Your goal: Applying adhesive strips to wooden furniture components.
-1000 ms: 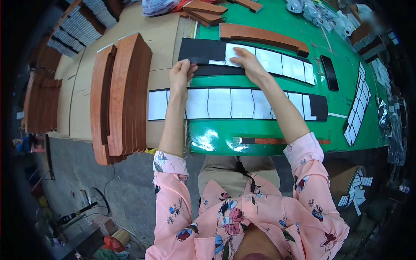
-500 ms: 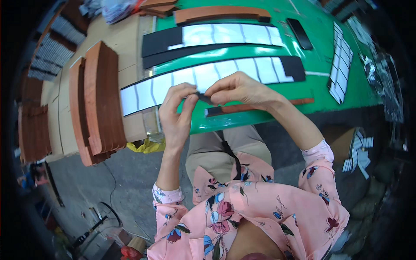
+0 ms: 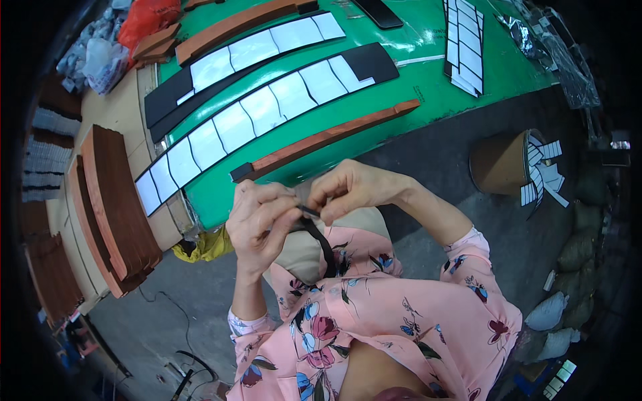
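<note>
Hands (image 3: 257, 220) (image 3: 354, 192) withdrew past green tabletop (image 3: 418, 40); floor (image 3: 207, 304) is grey.

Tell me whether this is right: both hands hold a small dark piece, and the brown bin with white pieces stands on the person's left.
The side is wrong: in the head view, the brown bin with white pieces stands on the person's right. The left hand and right hand do hold a small dark piece.

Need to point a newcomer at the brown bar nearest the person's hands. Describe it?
Find the green tabletop. Along its near edge, just beyond the left hand and right hand, lies a slim reddish-brown bar. Unlike the thicker far bar, its black end is on the left.
</note>
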A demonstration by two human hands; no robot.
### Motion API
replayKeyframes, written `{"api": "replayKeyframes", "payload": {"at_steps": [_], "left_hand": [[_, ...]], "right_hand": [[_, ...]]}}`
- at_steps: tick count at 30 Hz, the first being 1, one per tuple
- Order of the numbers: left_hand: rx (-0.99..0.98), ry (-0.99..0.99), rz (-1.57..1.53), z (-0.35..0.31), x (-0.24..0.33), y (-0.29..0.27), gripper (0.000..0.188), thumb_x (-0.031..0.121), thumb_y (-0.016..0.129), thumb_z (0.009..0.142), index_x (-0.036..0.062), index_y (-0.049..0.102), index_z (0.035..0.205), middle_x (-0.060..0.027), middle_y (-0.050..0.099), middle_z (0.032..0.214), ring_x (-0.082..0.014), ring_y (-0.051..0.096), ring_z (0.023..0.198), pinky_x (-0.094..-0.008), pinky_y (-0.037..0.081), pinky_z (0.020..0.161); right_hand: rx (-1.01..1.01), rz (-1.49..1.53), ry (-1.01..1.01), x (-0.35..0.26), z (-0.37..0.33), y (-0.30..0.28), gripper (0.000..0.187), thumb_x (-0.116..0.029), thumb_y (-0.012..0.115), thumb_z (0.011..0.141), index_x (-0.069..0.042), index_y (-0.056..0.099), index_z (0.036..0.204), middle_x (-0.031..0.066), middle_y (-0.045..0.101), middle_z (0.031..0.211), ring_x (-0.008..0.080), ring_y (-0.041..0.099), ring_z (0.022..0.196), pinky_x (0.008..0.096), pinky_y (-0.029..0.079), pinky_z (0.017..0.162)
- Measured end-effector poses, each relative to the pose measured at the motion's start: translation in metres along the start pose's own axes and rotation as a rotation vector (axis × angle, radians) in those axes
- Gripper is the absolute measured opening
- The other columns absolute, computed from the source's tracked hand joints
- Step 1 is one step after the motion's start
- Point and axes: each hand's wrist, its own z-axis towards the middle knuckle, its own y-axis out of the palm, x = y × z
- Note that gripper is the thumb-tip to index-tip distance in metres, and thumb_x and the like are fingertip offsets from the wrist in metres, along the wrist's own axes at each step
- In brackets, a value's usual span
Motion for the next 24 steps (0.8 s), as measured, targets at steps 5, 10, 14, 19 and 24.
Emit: {"api": "replayKeyframes", "payload": {"at_steps": [5,10,14,19,24], "left_hand": [[-0.459,0.117,-0.139,0.015,0.005,-0.007,0.018,0.015,0.075,0.063,0.0074,0.067,0.078,-0.0019,0.064,0.082,-0.0175,0.057,0.070,-0.0313,0.038,0.067],[-0.734,-0.098,-0.428,0.019,-0.009,-0.020,0.033,0.033,0.065,0.077,0.0018,0.067,0.089,-0.0101,0.064,0.095,-0.0241,0.060,0.089,-0.0332,0.044,0.080],[-0.103,-0.410,-0.290,-0.025,-0.040,-0.038,0.032,0.029,0.059,0.088,0.0000,0.064,0.101,-0.0113,0.063,0.103,-0.0220,0.058,0.096,-0.0321,0.044,0.083],[0.308,-0.759,0.033,-0.044,-0.069,-0.012,0.048,0.039,0.035,0.099,0.0016,0.050,0.125,-0.0115,0.057,0.113,-0.0187,0.053,0.106,-0.0320,0.042,0.088],[0.342,-0.802,-0.045,-0.048,-0.064,-0.013,0.050,0.039,0.034,0.099,-0.0012,0.049,0.125,-0.0145,0.058,0.114,-0.0196,0.052,0.107,-0.0336,0.041,0.092]], "right_hand": [[-0.107,-0.245,-0.066,0.007,-0.018,-0.006,0.026,-0.015,0.070,0.078,0.002,0.066,0.098,0.0024,0.065,0.080,0.0068,0.057,0.071,0.0222,0.046,0.063],[-0.098,-0.535,-0.220,0.010,-0.032,-0.012,0.023,-0.013,0.069,0.074,0.001,0.066,0.092,0.0091,0.065,0.082,0.0123,0.059,0.069,0.0252,0.047,0.059],[0.614,-0.465,-0.275,-0.003,-0.089,-0.052,0.021,-0.007,0.066,0.074,-0.001,0.066,0.094,0.0066,0.065,0.090,0.0119,0.060,0.078,0.0275,0.050,0.070],[1.175,-0.114,-0.348,0.038,-0.125,-0.132,0.032,-0.009,0.053,0.090,0.003,0.053,0.120,0.0120,0.052,0.127,0.0245,0.053,0.114,0.0383,0.044,0.095],[1.047,0.022,-0.321,0.053,-0.096,-0.114,0.031,-0.008,0.061,0.085,0.001,0.060,0.114,0.0049,0.063,0.105,0.0111,0.057,0.096,0.0268,0.046,0.087]]}}
